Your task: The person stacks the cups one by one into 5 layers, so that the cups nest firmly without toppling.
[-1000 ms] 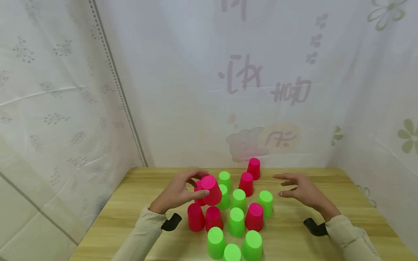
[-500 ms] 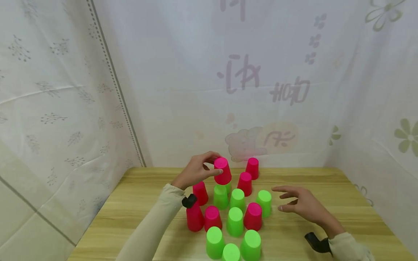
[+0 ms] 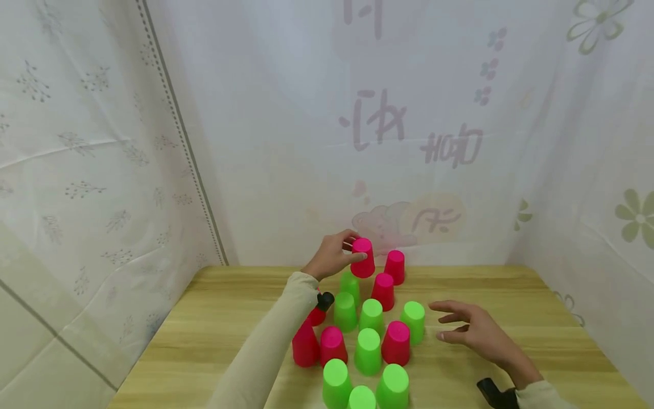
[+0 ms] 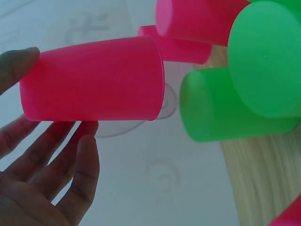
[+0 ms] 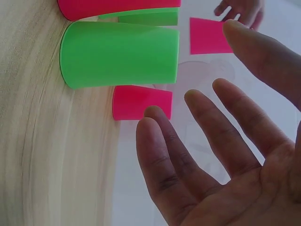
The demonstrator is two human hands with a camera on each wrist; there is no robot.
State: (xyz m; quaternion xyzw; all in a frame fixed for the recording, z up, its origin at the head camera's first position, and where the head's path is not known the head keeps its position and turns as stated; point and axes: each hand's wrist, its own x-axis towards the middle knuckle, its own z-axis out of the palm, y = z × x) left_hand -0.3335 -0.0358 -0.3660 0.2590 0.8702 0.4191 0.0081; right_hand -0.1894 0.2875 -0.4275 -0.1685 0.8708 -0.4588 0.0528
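Observation:
My left hand (image 3: 334, 254) pinches an upside-down pink cup (image 3: 363, 259) between thumb and fingers, holding it in the air near the back of the table. In the left wrist view the thumb lies on one side of the held cup (image 4: 94, 80) and fingertips touch the opposite side. Just below it in the head view stands a green cup (image 3: 349, 287). Two pink cups (image 3: 383, 292) stand to its right. My right hand (image 3: 472, 329) hovers with spread, relaxed fingers and nothing in it, right of a green cup (image 3: 413, 322).
Several green and pink cups stand upside down across the middle of the wooden table (image 3: 511, 295), among them a pink cup (image 3: 395, 343) and a green cup (image 3: 336, 384) at the front. My left sleeve partly hides pink cups at the left. A printed curtain (image 3: 286, 170) hangs behind.
The left hand has lifted the pink cup away from the left group and carried it toward the back right. The right hand stays nearly in place.

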